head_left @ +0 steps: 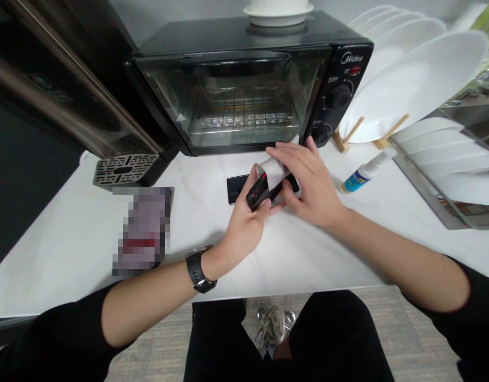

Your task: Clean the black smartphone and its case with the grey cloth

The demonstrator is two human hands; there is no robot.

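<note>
my left hand [244, 223] has its fingers clenched round a small black and red device [258, 193], gripping it from below and along its near edge, so its upper face stays bare and tilted up toward me. the device is lifted just off the worktop [69, 244], in front of the toaster oven [244, 101], between my two hands.

my right hand [311, 185] comes over from the other side. its fingers lie flat on a white cloth [274, 170] that is wrapped over the far end of the device, with the thumb tucked underneath, so the cloth is pinched against the device and cannot slip. the left grip gives the right something firm to press against.

a dark flat phone [237, 187] lies on the worktop just behind my left hand, touching nothing i hold. a small spray bottle [366, 174] with a blue label lies on its side to my right, near enough to reach without shifting. beyond it, white plates [411, 85] stand on edge in a wooden rack [345, 138]. a white bowl [278, 13] sits on top of the oven, whose door is closed.

to my left a slotted drip tray [125, 170] sits under a dark machine, and a flat item [144, 231] near it is too blurred to make out. a black watch [198, 269] is on my left wrist.
</note>
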